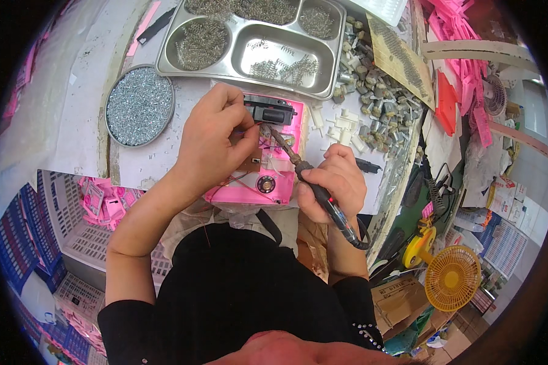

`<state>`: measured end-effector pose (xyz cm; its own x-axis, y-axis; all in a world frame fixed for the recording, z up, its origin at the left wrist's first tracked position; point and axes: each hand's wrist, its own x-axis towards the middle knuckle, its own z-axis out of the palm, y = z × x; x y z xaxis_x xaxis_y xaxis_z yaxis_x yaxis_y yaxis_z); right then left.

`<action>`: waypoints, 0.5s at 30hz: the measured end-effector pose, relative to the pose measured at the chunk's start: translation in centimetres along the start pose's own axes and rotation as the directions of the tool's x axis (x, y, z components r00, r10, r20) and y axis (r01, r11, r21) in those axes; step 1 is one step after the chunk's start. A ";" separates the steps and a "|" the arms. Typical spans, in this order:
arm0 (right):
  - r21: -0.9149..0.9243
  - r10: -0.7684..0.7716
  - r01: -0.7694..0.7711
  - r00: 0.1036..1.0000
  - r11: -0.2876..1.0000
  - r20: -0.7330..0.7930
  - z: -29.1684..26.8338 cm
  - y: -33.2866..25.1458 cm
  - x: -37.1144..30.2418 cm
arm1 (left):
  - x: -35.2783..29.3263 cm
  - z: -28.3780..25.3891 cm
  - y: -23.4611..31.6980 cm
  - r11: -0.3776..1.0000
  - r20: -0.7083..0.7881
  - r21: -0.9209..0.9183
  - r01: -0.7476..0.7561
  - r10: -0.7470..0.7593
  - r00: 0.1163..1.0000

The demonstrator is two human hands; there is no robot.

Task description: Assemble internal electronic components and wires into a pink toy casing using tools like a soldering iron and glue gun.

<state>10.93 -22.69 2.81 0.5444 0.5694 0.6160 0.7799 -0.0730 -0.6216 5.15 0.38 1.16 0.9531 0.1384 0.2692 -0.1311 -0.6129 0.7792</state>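
Note:
A pink plastic housing (240,193) lies on the bench in front of me, with wires and small parts inside it. My left hand (216,137) is over its left side, thumb and forefinger pinched on a thin wire. In my right hand (338,182) is a soldering iron (326,201), held like a pen. The iron's tip points up and left, close to my left fingertips, at a small metal part below a black plastic piece (274,114). Whether the tip touches the wire I cannot tell. A round black part (266,184) sits at the housing's lower right.
Behind the housing stands a compartmented metal tray (237,74) of small springs. A round dish (108,109) of screws is at left. Small motors (402,115) and white plastic parts (345,129) lie at right. A yellow fan (452,278) stands lower right, a white crate (67,225) lower left.

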 end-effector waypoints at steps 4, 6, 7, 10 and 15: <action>0.006 0.006 -0.006 1.000 1.000 -0.016 0.0 0.0 0.0 | 0.0 0.0 0.0 1.000 -0.012 0.007 -0.023 0.023 1.000; 0.001 -0.001 0.001 1.000 1.000 -0.008 0.0 0.0 -0.1 | 0.0 0.2 0.0 1.000 -0.029 0.011 -0.029 0.030 0.999; -0.001 -0.004 0.004 1.000 1.000 -0.004 -0.1 0.1 -0.1 | 0.1 0.3 0.0 0.999 -0.041 0.010 -0.030 0.031 0.999; 0.000 0.000 0.000 1.000 1.000 0.006 -0.2 0.1 -0.1 | 0.0 0.5 0.0 0.998 -0.066 0.023 -0.051 0.052 0.996; -0.028 0.007 -0.007 1.000 1.000 0.001 0.3 0.4 -0.2 | -0.2 0.5 -0.4 0.996 -0.059 0.051 -0.075 0.078 0.995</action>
<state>11.07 -22.59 2.28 0.5494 0.5695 0.6114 0.7844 -0.0996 -0.6122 5.18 0.19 0.51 0.9222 0.1352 0.3622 -0.1887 -0.6603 0.7269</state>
